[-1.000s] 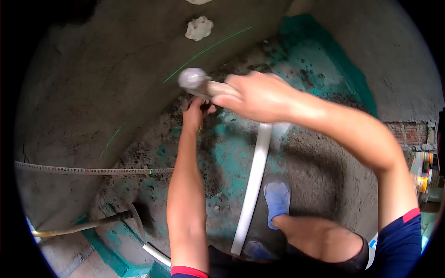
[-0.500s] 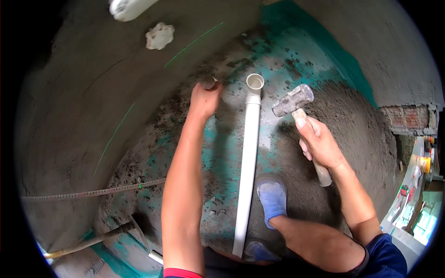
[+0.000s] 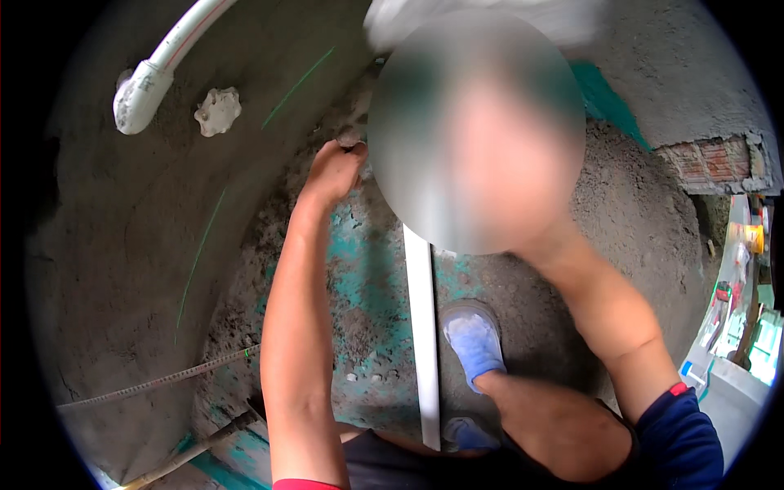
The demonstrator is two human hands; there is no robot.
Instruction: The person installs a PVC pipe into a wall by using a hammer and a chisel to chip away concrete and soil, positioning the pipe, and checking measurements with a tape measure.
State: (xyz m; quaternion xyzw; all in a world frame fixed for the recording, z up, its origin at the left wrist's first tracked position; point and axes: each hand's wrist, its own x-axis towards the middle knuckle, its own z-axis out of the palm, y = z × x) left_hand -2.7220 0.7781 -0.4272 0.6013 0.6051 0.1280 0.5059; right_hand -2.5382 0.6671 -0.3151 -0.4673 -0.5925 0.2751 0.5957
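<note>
My left hand is closed around a short, dirt-covered tool with a round end, held at the foot of the left wall; its lower part is hidden, so I cannot tell its exact kind. My right hand is raised toward me, under a large blurred patch that hides its fingers. Above that patch a pale smear, the hammer, crosses the top in motion. Between my arms a white plastic pipe runs along the dirty floor, its far end covered by the blur.
A white pipe with an elbow and a pale, lobed lump stick out of the left wall. A ribbed rod and a wooden handle lie lower left. My blue shoe stands beside the pipe; broken brickwork shows at right.
My right hand has swung up with the hammer from beside the pipe, closer to my head. My left hand keeps its hold on the round-ended tool. The whole view has shifted somewhat.
</note>
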